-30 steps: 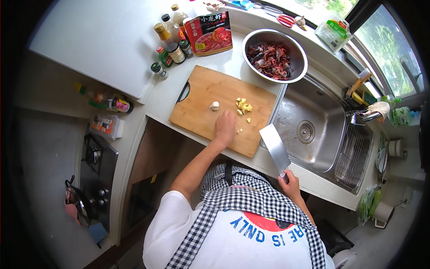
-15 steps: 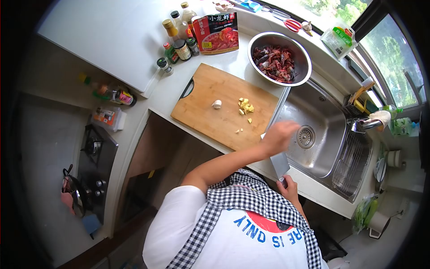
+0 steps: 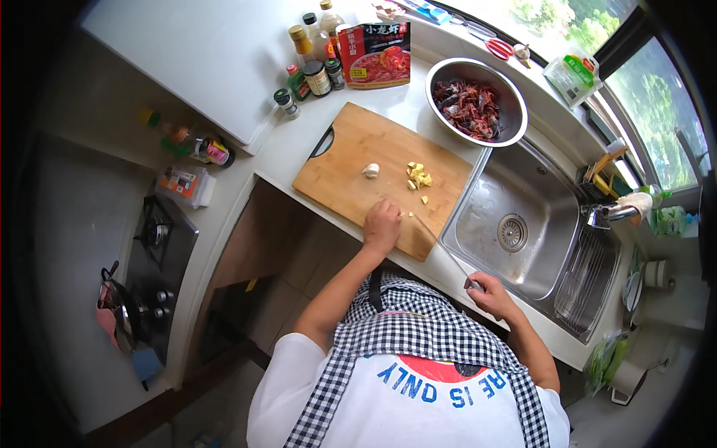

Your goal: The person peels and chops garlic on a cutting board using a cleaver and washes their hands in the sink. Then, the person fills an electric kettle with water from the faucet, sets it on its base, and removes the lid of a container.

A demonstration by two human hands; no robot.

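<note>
My right hand [image 3: 489,296] is wrapped round the dark handle of a kitchen knife [image 3: 447,252]. Seen nearly edge-on, its blade slants over the right front of the wooden cutting board [image 3: 336,178]. My left hand [image 3: 382,226] rests at the board's front edge with its fingers curled down, so anything in them is hidden. Small pale garlic bits [image 3: 410,214] lie between those fingers and the blade tip. Farther back on the board are a whole garlic bulb [image 3: 370,171] and a small heap of chopped yellowish pieces [image 3: 420,176].
Right of the board is a steel sink [image 3: 485,213] with a faucet [image 3: 609,213]. A metal bowl [image 3: 520,112] of crayfish [image 3: 472,108] stands behind. Sauce bottles [image 3: 302,45] and a red seasoning packet [image 3: 379,56] stand at the back. A gas stove [image 3: 160,269] is far left.
My left hand has swung from over the sink edge leftward onto the board. The knife has turned from the counter edge so that its blade reaches over the board.
</note>
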